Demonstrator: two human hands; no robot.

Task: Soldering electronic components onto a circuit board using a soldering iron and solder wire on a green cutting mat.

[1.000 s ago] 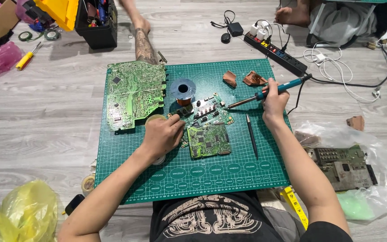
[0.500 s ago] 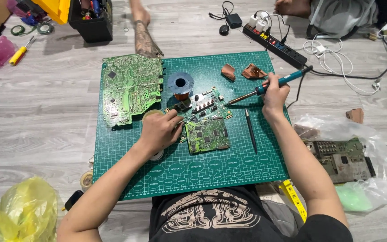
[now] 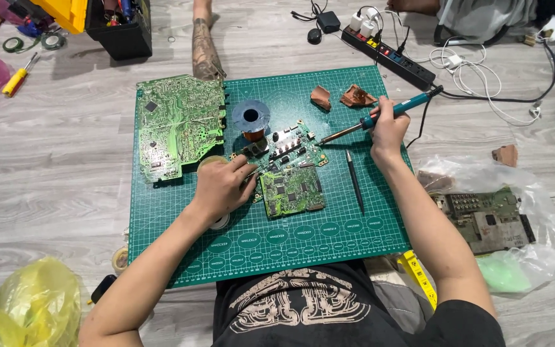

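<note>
While the right hand (image 3: 388,128) grips the teal soldering iron (image 3: 380,117) as it did a second ago, its tip now sits at the right edge of the small circuit board (image 3: 289,168) at the centre of the green cutting mat (image 3: 329,238), no closer than before. Over the same second the left hand (image 3: 221,187) has stayed curled at the board's left edge, fingers pinched on something thin, which I cannot make out. Little has shifted besides the camera's framing, so the joint looks still in work. A solder spool (image 3: 250,117) stands just above the board, and a large green board (image 3: 178,125) lies at upper left.
</note>
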